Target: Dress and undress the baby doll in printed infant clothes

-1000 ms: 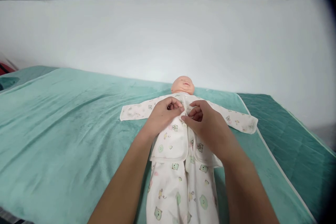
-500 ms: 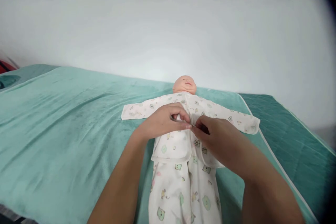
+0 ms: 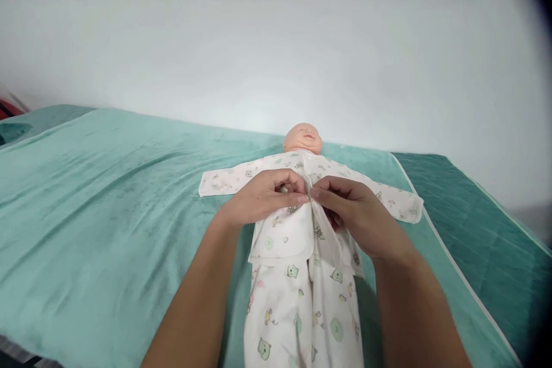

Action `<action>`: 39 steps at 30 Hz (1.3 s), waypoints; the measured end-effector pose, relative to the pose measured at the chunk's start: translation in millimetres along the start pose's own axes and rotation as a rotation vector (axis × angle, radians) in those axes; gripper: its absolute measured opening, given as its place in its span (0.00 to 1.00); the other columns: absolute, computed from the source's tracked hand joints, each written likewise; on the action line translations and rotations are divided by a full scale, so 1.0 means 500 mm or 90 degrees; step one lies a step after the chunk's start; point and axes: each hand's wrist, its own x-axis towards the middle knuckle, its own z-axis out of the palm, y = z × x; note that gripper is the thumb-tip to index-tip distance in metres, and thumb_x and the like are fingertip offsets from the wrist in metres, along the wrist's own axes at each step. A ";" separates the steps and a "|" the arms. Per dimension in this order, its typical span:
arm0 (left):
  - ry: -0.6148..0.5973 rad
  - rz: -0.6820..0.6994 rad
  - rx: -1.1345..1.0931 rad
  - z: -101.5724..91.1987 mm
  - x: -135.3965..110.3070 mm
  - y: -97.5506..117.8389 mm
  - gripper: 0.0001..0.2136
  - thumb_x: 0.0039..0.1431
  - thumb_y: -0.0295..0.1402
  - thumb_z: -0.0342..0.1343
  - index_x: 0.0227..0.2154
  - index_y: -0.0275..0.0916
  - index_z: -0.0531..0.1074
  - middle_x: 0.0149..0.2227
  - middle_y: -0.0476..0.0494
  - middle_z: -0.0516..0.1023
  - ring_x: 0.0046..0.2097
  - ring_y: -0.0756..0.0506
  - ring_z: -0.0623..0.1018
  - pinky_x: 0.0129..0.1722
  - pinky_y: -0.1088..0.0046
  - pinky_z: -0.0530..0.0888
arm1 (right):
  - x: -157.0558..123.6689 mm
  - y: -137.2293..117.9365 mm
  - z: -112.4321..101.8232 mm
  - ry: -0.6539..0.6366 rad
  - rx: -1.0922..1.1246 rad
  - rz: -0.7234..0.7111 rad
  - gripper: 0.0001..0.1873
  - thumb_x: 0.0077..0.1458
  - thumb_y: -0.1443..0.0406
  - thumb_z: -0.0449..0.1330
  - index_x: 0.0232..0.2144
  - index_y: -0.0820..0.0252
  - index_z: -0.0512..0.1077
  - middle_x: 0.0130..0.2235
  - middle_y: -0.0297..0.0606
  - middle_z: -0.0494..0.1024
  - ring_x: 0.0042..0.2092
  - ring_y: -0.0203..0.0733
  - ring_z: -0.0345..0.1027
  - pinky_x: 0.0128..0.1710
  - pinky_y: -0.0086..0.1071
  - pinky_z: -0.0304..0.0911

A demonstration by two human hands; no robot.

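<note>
A baby doll (image 3: 302, 137) lies on its back on a teal blanket (image 3: 107, 207), head towards the wall, arms spread. It wears a white printed jacket (image 3: 284, 233) and matching trousers (image 3: 297, 316). My left hand (image 3: 263, 198) pinches the left front edge of the jacket at the chest. My right hand (image 3: 357, 213) pinches the right front edge, lifted slightly from the doll's body. The fingertips of both hands meet at the middle of the chest.
A white wall (image 3: 276, 63) rises just behind the doll's head. A darker quilted teal mat (image 3: 483, 241) shows under the blanket at the right. A red object (image 3: 6, 108) peeks in at the far left edge.
Both hands have stayed at the doll's chest, shifting down then back up a little. The right front flap of the jacket is now lifted and pulled towards the centre.
</note>
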 end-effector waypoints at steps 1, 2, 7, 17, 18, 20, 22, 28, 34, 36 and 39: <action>0.001 0.008 -0.023 0.001 0.000 -0.001 0.09 0.58 0.38 0.60 0.32 0.38 0.71 0.28 0.52 0.69 0.30 0.53 0.66 0.29 0.75 0.63 | 0.002 0.002 0.000 -0.004 0.014 0.002 0.17 0.60 0.54 0.60 0.25 0.59 0.71 0.20 0.28 0.65 0.23 0.30 0.57 0.22 0.26 0.52; 0.000 0.016 -0.045 0.001 0.000 -0.001 0.08 0.58 0.38 0.60 0.32 0.38 0.71 0.28 0.51 0.70 0.30 0.53 0.67 0.30 0.75 0.64 | 0.004 0.004 -0.001 -0.008 0.026 0.003 0.17 0.60 0.54 0.60 0.25 0.59 0.71 0.20 0.28 0.65 0.22 0.30 0.57 0.22 0.26 0.52; -0.006 0.020 -0.092 0.007 0.000 0.000 0.08 0.60 0.37 0.59 0.33 0.37 0.71 0.27 0.49 0.73 0.30 0.52 0.71 0.31 0.74 0.66 | 0.008 0.007 -0.007 -0.027 0.056 0.001 0.15 0.60 0.56 0.60 0.25 0.59 0.73 0.19 0.28 0.66 0.21 0.29 0.59 0.20 0.24 0.53; 0.001 0.029 -0.124 0.013 0.004 -0.003 0.05 0.62 0.34 0.56 0.35 0.37 0.70 0.27 0.51 0.70 0.31 0.52 0.71 0.33 0.74 0.67 | 0.005 0.008 -0.011 -0.066 0.044 0.005 0.19 0.63 0.54 0.57 0.24 0.60 0.71 0.21 0.33 0.72 0.22 0.30 0.63 0.22 0.24 0.58; 0.000 0.032 -0.120 0.014 0.004 -0.003 0.05 0.62 0.34 0.56 0.35 0.38 0.70 0.27 0.51 0.70 0.31 0.52 0.71 0.33 0.74 0.67 | 0.006 0.009 -0.010 -0.065 0.049 0.004 0.20 0.63 0.54 0.57 0.24 0.60 0.71 0.20 0.33 0.72 0.22 0.31 0.63 0.22 0.24 0.59; -0.005 0.032 -0.109 0.014 0.005 -0.005 0.05 0.62 0.34 0.56 0.35 0.38 0.70 0.27 0.51 0.70 0.31 0.52 0.71 0.33 0.73 0.66 | 0.008 0.012 -0.010 -0.057 0.068 0.003 0.19 0.64 0.54 0.56 0.25 0.59 0.70 0.21 0.33 0.73 0.22 0.31 0.64 0.21 0.24 0.59; -0.020 0.027 -0.103 0.014 0.005 -0.006 0.05 0.62 0.35 0.56 0.35 0.38 0.69 0.27 0.51 0.70 0.31 0.52 0.70 0.32 0.73 0.65 | 0.011 0.016 -0.009 -0.044 0.091 0.006 0.17 0.64 0.55 0.55 0.28 0.59 0.70 0.25 0.34 0.76 0.23 0.31 0.66 0.21 0.24 0.59; -0.039 0.017 -0.102 0.015 0.003 -0.004 0.05 0.64 0.35 0.53 0.36 0.39 0.66 0.26 0.52 0.69 0.30 0.52 0.69 0.30 0.74 0.63 | 0.011 0.017 -0.005 -0.033 0.115 0.015 0.15 0.64 0.53 0.55 0.33 0.58 0.69 0.30 0.37 0.80 0.23 0.33 0.69 0.20 0.25 0.58; -0.048 0.025 -0.100 0.024 0.002 -0.002 0.09 0.64 0.40 0.54 0.36 0.40 0.63 0.27 0.50 0.72 0.31 0.49 0.72 0.30 0.72 0.63 | 0.009 0.011 -0.001 -0.046 0.102 0.016 0.16 0.64 0.52 0.54 0.32 0.58 0.67 0.31 0.38 0.81 0.24 0.34 0.70 0.20 0.25 0.58; -0.042 0.020 -0.092 0.024 0.001 -0.004 0.09 0.64 0.39 0.54 0.36 0.40 0.63 0.27 0.50 0.72 0.31 0.49 0.73 0.30 0.72 0.63 | 0.009 0.011 0.000 -0.050 0.098 0.016 0.16 0.64 0.53 0.54 0.32 0.57 0.67 0.30 0.37 0.81 0.23 0.33 0.70 0.21 0.25 0.58; -0.027 0.021 -0.090 0.021 0.002 -0.010 0.09 0.63 0.38 0.55 0.35 0.40 0.63 0.28 0.50 0.71 0.32 0.50 0.73 0.31 0.72 0.64 | 0.010 0.011 0.001 -0.055 0.098 0.016 0.15 0.64 0.52 0.54 0.33 0.57 0.67 0.29 0.36 0.80 0.23 0.33 0.70 0.21 0.25 0.58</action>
